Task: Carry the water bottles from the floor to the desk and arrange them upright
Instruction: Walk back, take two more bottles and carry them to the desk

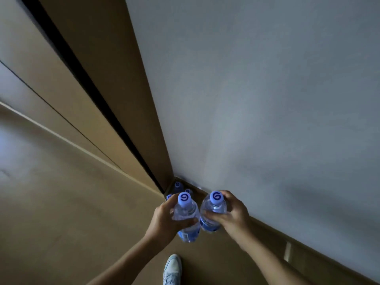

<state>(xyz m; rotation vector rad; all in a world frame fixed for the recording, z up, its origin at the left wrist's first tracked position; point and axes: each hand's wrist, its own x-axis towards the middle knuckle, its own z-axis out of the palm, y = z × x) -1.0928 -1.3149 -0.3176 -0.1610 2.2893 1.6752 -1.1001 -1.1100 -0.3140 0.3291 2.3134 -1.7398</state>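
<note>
My left hand [164, 219] grips a clear water bottle [187, 212] with a blue cap, held upright above the floor. My right hand [232, 212] grips a second clear water bottle [213, 208] with the same blue cap, right beside the first. Below and beyond them, three more blue-capped bottles [178, 187] stand on the floor in the corner, partly hidden by the held bottles. No desk is in view.
A grey-white wall [267, 99] runs along the right, with a brown baseboard [273, 229]. A tan door or panel with a dark gap [98, 95] stands to the left of the corner. Brown floor [61, 212] spreads left. My light shoe [172, 268] is below the bottles.
</note>
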